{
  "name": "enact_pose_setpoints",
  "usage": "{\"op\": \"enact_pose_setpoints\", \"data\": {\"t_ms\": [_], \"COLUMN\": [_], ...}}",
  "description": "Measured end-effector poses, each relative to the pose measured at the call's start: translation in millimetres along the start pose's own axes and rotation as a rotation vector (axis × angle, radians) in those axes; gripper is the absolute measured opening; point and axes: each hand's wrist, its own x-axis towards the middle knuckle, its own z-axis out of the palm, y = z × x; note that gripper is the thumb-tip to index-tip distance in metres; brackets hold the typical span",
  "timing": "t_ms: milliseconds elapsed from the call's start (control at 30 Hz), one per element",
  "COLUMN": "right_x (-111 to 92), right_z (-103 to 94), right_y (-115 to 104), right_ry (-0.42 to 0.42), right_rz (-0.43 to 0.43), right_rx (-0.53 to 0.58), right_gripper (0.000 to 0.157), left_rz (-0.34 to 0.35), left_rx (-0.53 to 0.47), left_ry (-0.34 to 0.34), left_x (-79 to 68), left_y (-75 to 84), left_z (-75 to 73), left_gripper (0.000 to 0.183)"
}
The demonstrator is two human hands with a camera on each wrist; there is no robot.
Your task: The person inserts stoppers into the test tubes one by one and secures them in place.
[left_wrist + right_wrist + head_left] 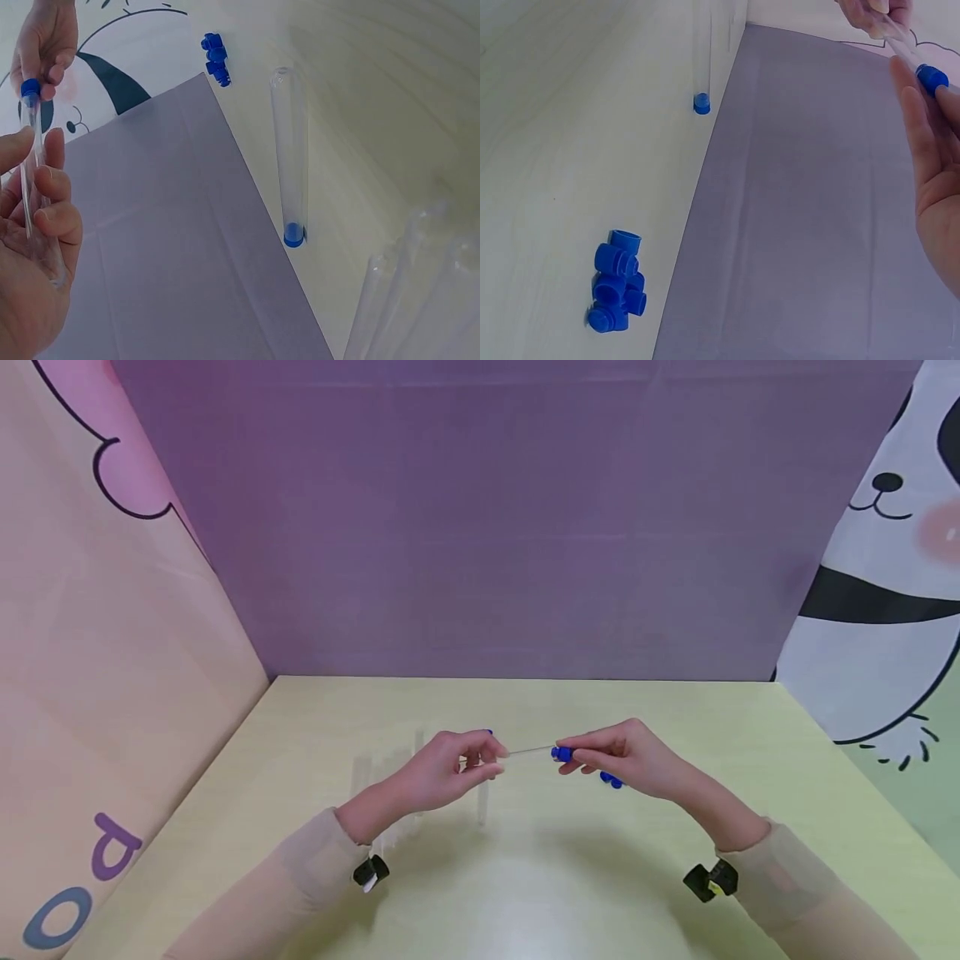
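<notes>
As both arms angle inward, the hands grip a blue-capped tube.

Head view behind and above the slender clear plastic-looking tube, farthest off, facing forward-down, left-wrist view near its rounded end, facing its round blue plastic cap, right-wrist view near the cap, facing back, all sharing the tube

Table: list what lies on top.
On the table lie a pile of blue caps, a capped tube and several other tubes. In the head view, the left hand hides the capped tube's middle, the right hand some blue caps.
</notes>
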Motion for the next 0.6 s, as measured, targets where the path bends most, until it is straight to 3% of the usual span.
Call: {"op": "enact_pose_setpoints", "data": {"t_ms": [367, 600], "right_x": [3.3, 6.1], "right_z": [1.9, -0.2], "right_y": [-2.2, -4.9], "right_ry": [0.043, 0.053], "right_rz": [0.095, 0.086], "right_rx": [0.031, 0.089], "right_gripper": [0.020, 0.016], "left_rz": [-0.031, 0.032], "left_rx": [-0.009, -0.021], "left_ry": [-0.042, -0.029], "left_x": [-0.5, 1.0], "left_y": [3.0, 4.7], "left_z": [2.7, 1.7], "left_gripper": [0.013, 0.012]}}
